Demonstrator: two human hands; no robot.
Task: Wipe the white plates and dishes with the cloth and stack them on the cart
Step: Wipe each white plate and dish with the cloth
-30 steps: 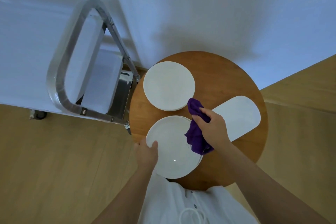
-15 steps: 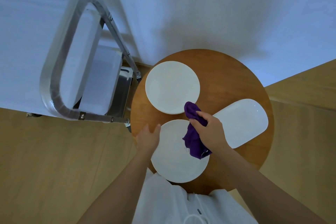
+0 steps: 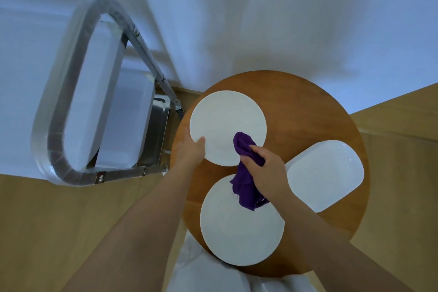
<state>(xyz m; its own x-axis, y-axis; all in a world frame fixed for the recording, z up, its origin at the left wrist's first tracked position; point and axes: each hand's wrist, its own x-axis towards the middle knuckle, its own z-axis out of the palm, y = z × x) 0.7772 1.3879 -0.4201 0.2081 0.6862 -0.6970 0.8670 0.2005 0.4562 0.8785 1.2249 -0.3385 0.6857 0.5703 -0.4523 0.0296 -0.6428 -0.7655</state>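
Two round white plates and one oblong white dish lie on a round wooden table [image 3: 308, 106]. My left hand [image 3: 189, 152] grips the near-left rim of the far round plate [image 3: 225, 118], thumb on top. My right hand [image 3: 265, 170] holds a purple cloth [image 3: 246, 173], whose upper end lies on that far plate's near edge and whose lower end hangs over the near round plate [image 3: 239, 227]. The oblong dish [image 3: 324, 173] sits to the right, next to my right hand.
A metal cart [image 3: 78, 102] with a looped handle and white shelves stands left of the table, against a white wall. Its steel shelf edge [image 3: 156, 135] is close to the far plate. Wooden floor lies around the table.
My left hand left the near plate's rim and moved up to grip the far plate. My right hand carried the cloth from the near plate up onto the far plate's edge.
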